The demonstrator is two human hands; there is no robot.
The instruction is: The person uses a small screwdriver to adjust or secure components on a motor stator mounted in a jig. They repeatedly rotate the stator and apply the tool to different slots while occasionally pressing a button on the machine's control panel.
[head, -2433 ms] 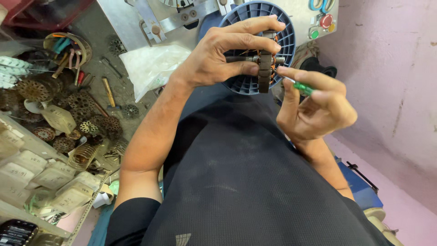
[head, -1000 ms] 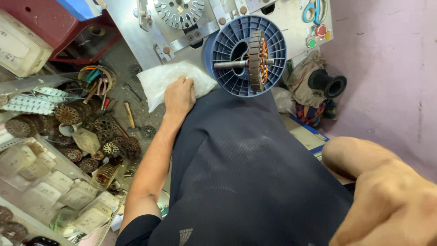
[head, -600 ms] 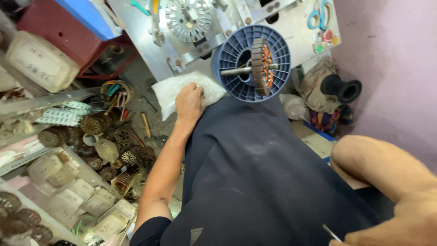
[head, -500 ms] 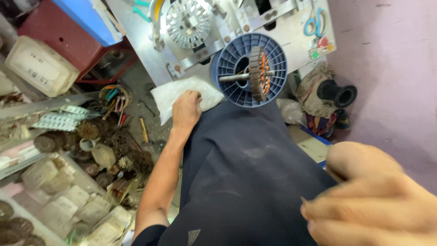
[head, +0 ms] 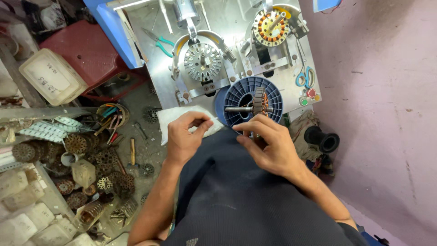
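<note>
A small wound stator [head: 261,101] with copper coils sits on a metal shaft [head: 236,109] in front of a blue ribbed spool [head: 241,93]. My right hand [head: 269,146] reaches up from my lap and its fingertips grip the stator's lower edge. My left hand [head: 185,136] hovers just left of the spool, over a white cloth [head: 170,117], thumb and forefinger pinched together; whatever is between them is too fine to see. My dark trousers [head: 236,200] fill the lower middle.
Behind the spool stands a metal winding bench [head: 227,27] with a bare steel stator core [head: 202,61], a wound stator [head: 268,27], scissors [head: 304,77] and pliers [head: 160,42]. Stator cores and tools litter the floor [head: 86,155] at left. A pink wall [head: 382,105] runs along the right.
My left hand lifted off the white cloth and pinched its fingers. My right hand came up from the lower right edge to the stator. The view tilted up, showing more of the bench.
</note>
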